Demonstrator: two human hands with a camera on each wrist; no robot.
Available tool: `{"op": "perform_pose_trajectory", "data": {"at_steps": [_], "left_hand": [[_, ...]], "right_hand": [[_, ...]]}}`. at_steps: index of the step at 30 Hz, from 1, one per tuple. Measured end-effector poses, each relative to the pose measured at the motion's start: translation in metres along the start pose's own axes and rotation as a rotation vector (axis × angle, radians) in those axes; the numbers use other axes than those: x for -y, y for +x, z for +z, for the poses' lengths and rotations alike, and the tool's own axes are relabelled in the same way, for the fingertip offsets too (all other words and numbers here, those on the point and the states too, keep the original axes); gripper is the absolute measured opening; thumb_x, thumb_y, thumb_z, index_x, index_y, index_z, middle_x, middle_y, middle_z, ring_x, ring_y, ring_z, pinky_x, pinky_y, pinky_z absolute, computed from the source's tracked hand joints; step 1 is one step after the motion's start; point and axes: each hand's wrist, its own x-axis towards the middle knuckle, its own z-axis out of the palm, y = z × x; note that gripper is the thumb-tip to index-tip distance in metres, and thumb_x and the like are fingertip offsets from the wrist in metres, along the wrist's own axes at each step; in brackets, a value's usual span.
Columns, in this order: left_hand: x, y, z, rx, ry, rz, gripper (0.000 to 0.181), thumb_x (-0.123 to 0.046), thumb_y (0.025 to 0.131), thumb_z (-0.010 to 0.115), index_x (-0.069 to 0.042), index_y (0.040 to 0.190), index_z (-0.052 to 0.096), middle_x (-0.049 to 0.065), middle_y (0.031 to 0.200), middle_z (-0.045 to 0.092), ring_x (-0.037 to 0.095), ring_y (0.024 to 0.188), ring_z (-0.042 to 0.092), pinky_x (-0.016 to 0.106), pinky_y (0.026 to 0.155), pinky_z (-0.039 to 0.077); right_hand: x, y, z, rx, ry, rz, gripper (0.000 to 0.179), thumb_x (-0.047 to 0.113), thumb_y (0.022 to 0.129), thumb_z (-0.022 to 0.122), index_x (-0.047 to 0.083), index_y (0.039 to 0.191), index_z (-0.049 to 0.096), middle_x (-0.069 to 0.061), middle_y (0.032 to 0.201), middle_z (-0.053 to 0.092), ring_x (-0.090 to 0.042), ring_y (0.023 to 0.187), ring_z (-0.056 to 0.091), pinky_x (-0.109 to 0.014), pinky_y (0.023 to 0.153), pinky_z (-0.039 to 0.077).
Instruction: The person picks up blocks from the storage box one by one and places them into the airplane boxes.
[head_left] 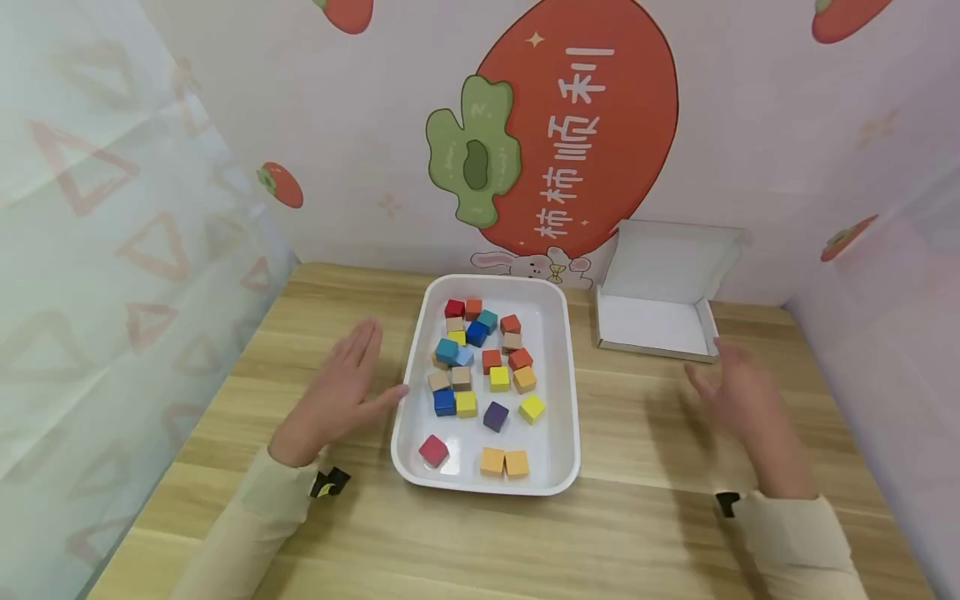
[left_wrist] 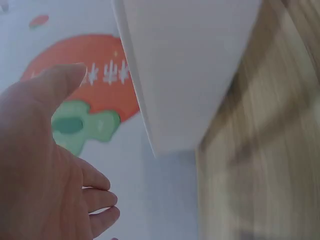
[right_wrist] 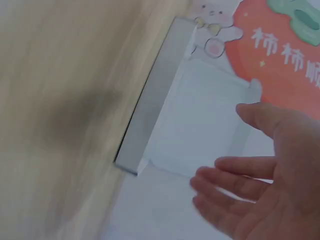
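Flanking tray (head_left: 551, 375): left hand (head_left: 336, 388) near rim (head_left: 412, 367), right hand (head_left: 746, 402) across open wood (head_left: 622, 425)

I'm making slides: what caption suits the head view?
Left hand beside a white tray of colored cubes, right hand by an open white box.

Here's the bare left hand (head_left: 333, 402), out ahead of the cream-sleeved left arm (head_left: 255, 525), fingers together and pointing forward, thumb spread wide toward the inside! Over on the other side, the bare right hand (head_left: 744, 402) extends beyond the cream-sleeved right arm (head_left: 802, 542), blurred in the head view; the right wrist view shows its fingers loosely bent, thumb standing apart. Both forearms angle forward and inward, hands well apart.
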Motion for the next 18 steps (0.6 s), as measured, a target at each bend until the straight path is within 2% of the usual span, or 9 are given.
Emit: {"op": "perform_pose_trajectory", "data": {"at_steps": [4,8,11,12,14,18], "left_hand": [[-0.019,0.001,0.0,0.041,-0.009,0.064,0.108,-0.068,0.099,0.055,0.003,0.167,0.011,0.02,0.179,0.004,0.04,0.166,0.006,0.06,0.133,0.017],[-0.03,0.0,0.01,0.071,-0.015,0.086,0.109,-0.069,0.098,0.056,0.002,0.168,0.012,0.019,0.179,0.003,0.039,0.166,0.007,0.059,0.133,0.019],[-0.034,-0.002,0.018,0.097,-0.044,0.077,0.111,-0.072,0.097,0.056,0.0,0.168,0.01,0.017,0.179,0.002,0.039,0.166,0.007,0.061,0.131,0.021],[-0.035,-0.003,0.02,0.106,-0.055,0.072,0.111,-0.072,0.096,0.056,-0.001,0.169,0.01,0.016,0.18,0.001,0.039,0.166,0.007,0.062,0.131,0.022],[-0.036,-0.004,0.024,0.117,-0.067,0.066,0.112,-0.073,0.095,0.056,-0.002,0.169,0.01,0.015,0.18,0.0,0.039,0.167,0.007,0.061,0.13,0.023],[-0.039,-0.007,0.026,0.109,-0.057,0.075,0.114,-0.074,0.094,0.058,-0.002,0.169,0.01,0.013,0.18,0.0,0.037,0.167,0.007,0.06,0.13,0.024]], "right_hand": [[-0.02,0.016,-0.016,-0.071,-0.024,-0.039,0.054,0.026,0.107,0.059,-0.021,0.133,0.053,-0.049,0.13,0.056,-0.067,0.117,0.054,-0.077,0.093,0.047],[-0.039,0.029,-0.025,-0.08,-0.044,-0.02,0.045,0.023,0.106,0.058,-0.02,0.117,0.057,-0.047,0.118,0.061,-0.064,0.107,0.058,-0.073,0.087,0.049],[-0.05,0.037,-0.027,-0.058,-0.052,0.015,0.046,0.024,0.105,0.057,-0.02,0.117,0.057,-0.045,0.114,0.061,-0.059,0.102,0.06,-0.068,0.083,0.05],[-0.054,0.04,-0.027,-0.05,-0.055,0.022,0.045,0.025,0.105,0.057,-0.02,0.113,0.057,-0.043,0.108,0.062,-0.056,0.096,0.06,-0.066,0.08,0.05],[-0.061,0.043,-0.026,-0.028,-0.048,0.04,0.047,0.026,0.106,0.056,-0.02,0.117,0.057,-0.042,0.108,0.062,-0.054,0.096,0.06,-0.064,0.079,0.05],[-0.074,0.048,-0.023,0.037,-0.011,0.067,0.056,0.028,0.108,0.051,-0.024,0.127,0.054,-0.046,0.116,0.061,-0.059,0.105,0.06,-0.067,0.087,0.052]]}}
